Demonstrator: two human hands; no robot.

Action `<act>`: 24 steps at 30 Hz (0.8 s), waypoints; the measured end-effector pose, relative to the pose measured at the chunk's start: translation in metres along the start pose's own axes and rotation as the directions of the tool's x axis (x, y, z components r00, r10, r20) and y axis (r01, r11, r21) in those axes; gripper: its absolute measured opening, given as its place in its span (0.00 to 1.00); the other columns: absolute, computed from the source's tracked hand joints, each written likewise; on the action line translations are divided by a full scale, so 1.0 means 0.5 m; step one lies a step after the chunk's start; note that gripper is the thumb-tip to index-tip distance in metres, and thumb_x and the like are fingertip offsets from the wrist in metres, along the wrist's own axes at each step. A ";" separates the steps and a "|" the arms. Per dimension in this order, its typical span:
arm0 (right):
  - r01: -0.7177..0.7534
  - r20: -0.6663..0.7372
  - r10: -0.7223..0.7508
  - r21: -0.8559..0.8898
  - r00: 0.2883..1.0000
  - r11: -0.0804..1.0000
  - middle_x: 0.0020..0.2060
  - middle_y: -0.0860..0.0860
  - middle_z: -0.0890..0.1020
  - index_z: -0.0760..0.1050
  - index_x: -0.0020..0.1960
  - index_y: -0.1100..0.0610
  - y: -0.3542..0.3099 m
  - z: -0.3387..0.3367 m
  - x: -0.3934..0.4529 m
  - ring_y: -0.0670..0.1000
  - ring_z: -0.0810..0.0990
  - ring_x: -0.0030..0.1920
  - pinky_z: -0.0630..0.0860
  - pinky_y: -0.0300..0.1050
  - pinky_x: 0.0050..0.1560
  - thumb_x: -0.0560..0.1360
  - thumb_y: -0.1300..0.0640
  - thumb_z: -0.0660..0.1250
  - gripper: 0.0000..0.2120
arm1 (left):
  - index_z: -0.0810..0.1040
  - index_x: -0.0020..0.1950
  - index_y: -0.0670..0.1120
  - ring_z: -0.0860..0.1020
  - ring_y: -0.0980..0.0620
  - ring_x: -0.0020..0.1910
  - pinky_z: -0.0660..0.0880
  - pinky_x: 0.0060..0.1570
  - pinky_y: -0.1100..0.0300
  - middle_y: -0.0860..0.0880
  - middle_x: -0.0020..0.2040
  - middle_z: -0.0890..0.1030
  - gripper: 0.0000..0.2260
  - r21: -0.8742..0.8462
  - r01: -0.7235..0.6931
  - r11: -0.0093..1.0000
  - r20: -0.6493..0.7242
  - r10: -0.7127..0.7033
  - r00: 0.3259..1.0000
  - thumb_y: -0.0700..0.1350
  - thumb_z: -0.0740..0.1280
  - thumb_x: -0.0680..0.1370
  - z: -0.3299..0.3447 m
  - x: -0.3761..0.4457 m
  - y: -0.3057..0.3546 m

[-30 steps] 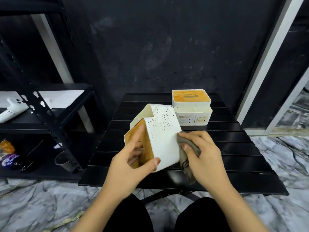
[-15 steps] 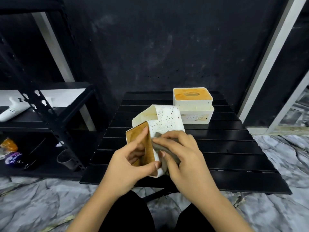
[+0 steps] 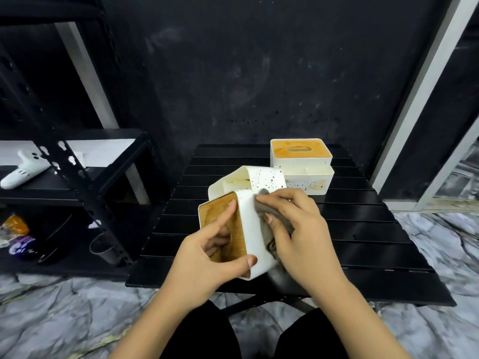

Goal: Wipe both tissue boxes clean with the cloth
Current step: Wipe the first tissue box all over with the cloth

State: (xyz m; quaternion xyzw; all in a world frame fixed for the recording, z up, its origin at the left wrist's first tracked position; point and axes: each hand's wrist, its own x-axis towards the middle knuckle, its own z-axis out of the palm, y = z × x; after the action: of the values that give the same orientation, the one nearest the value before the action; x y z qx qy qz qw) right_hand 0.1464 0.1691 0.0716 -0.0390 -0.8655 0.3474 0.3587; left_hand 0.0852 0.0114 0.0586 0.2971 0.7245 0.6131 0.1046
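Since the earlier frames the right hand [image 3: 303, 237] has carried the cloth [image 3: 272, 221] up the white side of the held box [image 3: 248, 229], from its lower right edge to a spot just below the speckled upper part. Right fingers are curled over the grey cloth and press it against that white side; a fold of cloth hangs down under the palm. Left hand [image 3: 207, 263] grips the same box, tilted on end above the near part of the black slatted table [image 3: 363, 242]: thumb on the lower white edge, index finger laid along the upper edge of the wooden lid, remaining fingers tucked into the lid slot. Dark speckles show on the upper white part of this box. Second box [image 3: 302, 167] stands upright at the far side of the table, wooden lid up, brown stains on its front wall, well apart from both hands. Left of the table stands a black metal rack [image 3: 85, 193] holding a white object on its upper shelf and a cup lower down. Floor is grey marble pattern.
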 end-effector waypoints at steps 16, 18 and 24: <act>0.121 -0.027 -0.122 -0.036 0.992 0.992 0.51 0.41 0.72 0.76 0.56 0.48 -0.036 0.010 0.005 0.50 0.72 0.51 0.70 0.35 0.51 0.72 0.61 0.62 0.15 | 0.71 0.58 0.74 0.80 0.56 0.53 0.73 0.56 0.66 0.50 0.52 0.82 0.36 0.012 -0.021 1.000 0.021 0.020 1.000 0.51 0.77 0.56 0.004 -0.004 0.005; 0.131 -0.014 -0.131 -0.029 0.991 0.991 0.50 0.42 0.73 0.77 0.55 0.48 -0.038 0.011 0.014 0.49 0.72 0.51 0.70 0.36 0.52 0.72 0.61 0.61 0.15 | 0.71 0.58 0.74 0.80 0.58 0.52 0.73 0.55 0.68 0.55 0.50 0.82 0.35 0.009 -0.023 1.000 0.019 0.023 1.000 0.51 0.77 0.55 0.004 -0.003 0.003; 0.019 -0.007 -0.019 0.099 1.000 0.995 0.51 0.44 0.74 0.77 0.57 0.48 -0.010 0.000 0.008 0.50 0.73 0.55 0.71 0.38 0.56 0.72 0.59 0.61 0.16 | 0.70 0.58 0.75 0.80 0.56 0.53 0.74 0.58 0.63 0.50 0.53 0.81 0.35 0.035 -0.015 0.999 0.016 0.014 1.000 0.53 0.77 0.55 0.004 -0.004 0.006</act>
State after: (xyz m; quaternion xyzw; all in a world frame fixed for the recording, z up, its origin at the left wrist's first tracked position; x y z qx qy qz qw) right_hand 0.1443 0.1666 0.0775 -0.0141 -0.8465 0.3864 0.3659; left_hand 0.0887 0.0122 0.0605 0.3088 0.7322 0.5987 0.1006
